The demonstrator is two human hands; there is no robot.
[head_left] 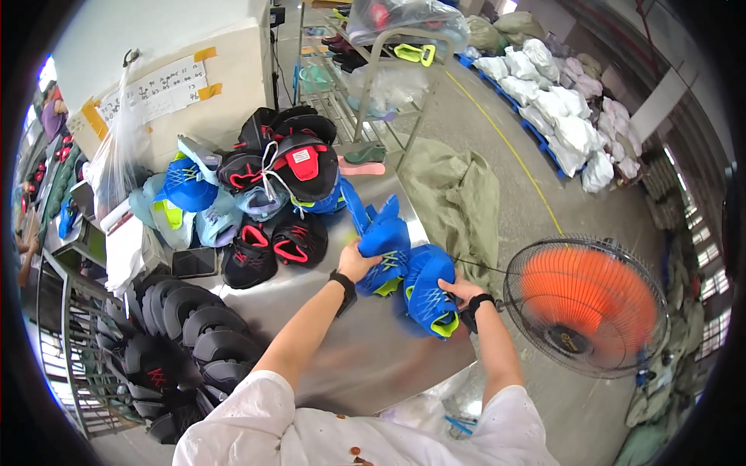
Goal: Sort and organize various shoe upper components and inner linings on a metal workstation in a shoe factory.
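Note:
My left hand (356, 261) grips a bright blue shoe upper (385, 233) with yellow-green trim, held over the shiny metal table (365, 357). Close to the table's right edge, my right hand (460, 290) holds a second blue shoe upper (428, 299) by its side. The two uppers touch each other between my hands. Both wrists wear black bands. A pile of black-and-red shoe uppers (289, 175) and light blue uppers (190, 194) lies on the table beyond my left hand.
Stacked black moulded pieces (186, 342) fill the table's left side beside a wire rack (74, 365). An orange fan in a wire cage (588, 304) stands to the right. A green sack (454, 194), a metal shelf (373, 70) and white bags (559, 116) are further off.

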